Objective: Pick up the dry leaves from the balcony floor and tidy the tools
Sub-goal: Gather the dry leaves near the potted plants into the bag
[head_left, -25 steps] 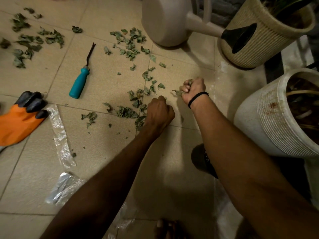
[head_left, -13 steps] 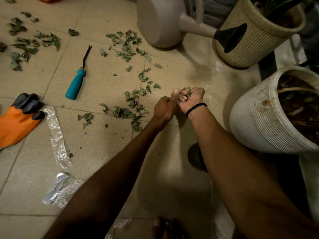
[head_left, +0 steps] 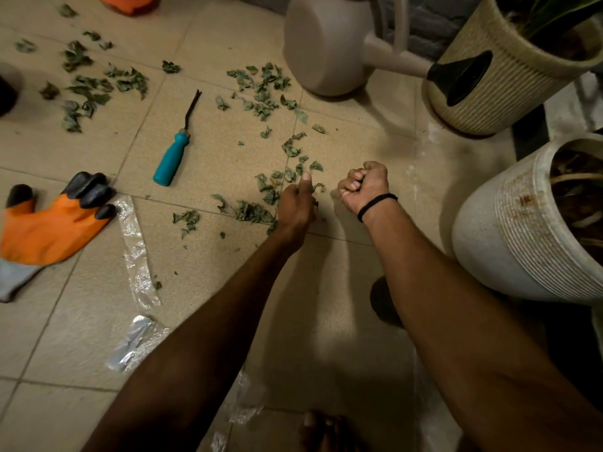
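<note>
Head view, and the hands have just parted! Half a second ago they met over the tiles, the left feeding its pickings into the right. Now the left hand (head_left: 295, 207) is back down at the dry leaves (head_left: 254, 212), thumb raised and fingers curled at the near edge of the cluster. I can't tell whether it has pinched one yet. The right hand (head_left: 363, 187) sits just to the right, clenched into a tight fist with only a dark sliver between the fingers, so I'd say it is the store for what's gathered.

That reads as one handful banked and the next grab starting, with plenty left. Leaves trail from the hands towards the far watering can (head_left: 326, 44), and more lie far left.

The tools are untouched. The teal-handled weeder (head_left: 173, 158) lies left of the leaves, and the orange glove (head_left: 49, 226) is further left beside a plastic strip (head_left: 135, 249). The white pot (head_left: 522, 223) stands to the right.
</note>
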Motion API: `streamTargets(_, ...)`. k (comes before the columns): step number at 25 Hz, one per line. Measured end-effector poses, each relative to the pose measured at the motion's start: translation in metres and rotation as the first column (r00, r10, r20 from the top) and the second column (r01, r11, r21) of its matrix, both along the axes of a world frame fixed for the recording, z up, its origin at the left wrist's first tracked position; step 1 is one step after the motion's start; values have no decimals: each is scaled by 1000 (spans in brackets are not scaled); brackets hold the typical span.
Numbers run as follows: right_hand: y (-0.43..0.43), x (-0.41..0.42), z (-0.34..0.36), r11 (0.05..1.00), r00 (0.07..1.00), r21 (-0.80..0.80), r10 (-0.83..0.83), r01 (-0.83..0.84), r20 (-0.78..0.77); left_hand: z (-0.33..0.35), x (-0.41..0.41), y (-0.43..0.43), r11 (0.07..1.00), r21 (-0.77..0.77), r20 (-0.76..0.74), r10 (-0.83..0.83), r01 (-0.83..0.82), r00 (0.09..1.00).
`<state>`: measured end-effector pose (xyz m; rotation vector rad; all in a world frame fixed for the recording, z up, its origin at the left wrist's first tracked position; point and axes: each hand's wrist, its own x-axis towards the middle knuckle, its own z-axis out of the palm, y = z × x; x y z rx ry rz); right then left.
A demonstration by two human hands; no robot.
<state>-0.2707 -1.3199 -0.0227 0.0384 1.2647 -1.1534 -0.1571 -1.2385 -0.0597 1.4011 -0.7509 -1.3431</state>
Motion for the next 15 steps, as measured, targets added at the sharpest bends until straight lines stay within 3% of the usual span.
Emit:
streamTargets(4, 1, 17, 0, 1000, 999, 17, 4, -3, -46, 4, 24, -1, 988, 134, -132, 99, -81, 986)
streamTargets(7, -1, 27, -10, 988, 948, 41, 153, -147, -279, 3, 40, -2, 979, 181, -188, 132, -98, 973)
streamTargets(8, -3, 30, -15, 969, 874, 53, 240, -240, -422, 1, 45, -2, 980, 176, -184, 123, -90, 975)
streamTargets(9, -6, 32, -21, 932, 738, 89, 334, -351, -587, 0, 50, -1, 983, 164, -184, 110, -80, 977)
streamTargets(11, -9, 38, -26, 830, 361, 207, 432, -518, -827, 0, 57, 1, 982, 165, -136, 119, -96, 983)
streamTargets(13, -6, 44, -27, 737, 100, 293, 439, -609, -893, 2, 63, 2, 973, 176, 25, 147, -149, 989)
streamTargets(15, -7, 48, -34, 634, -67, 371, 449, -679, -891, 3, 68, 0, 981, 103, 228, 138, -165, 964)
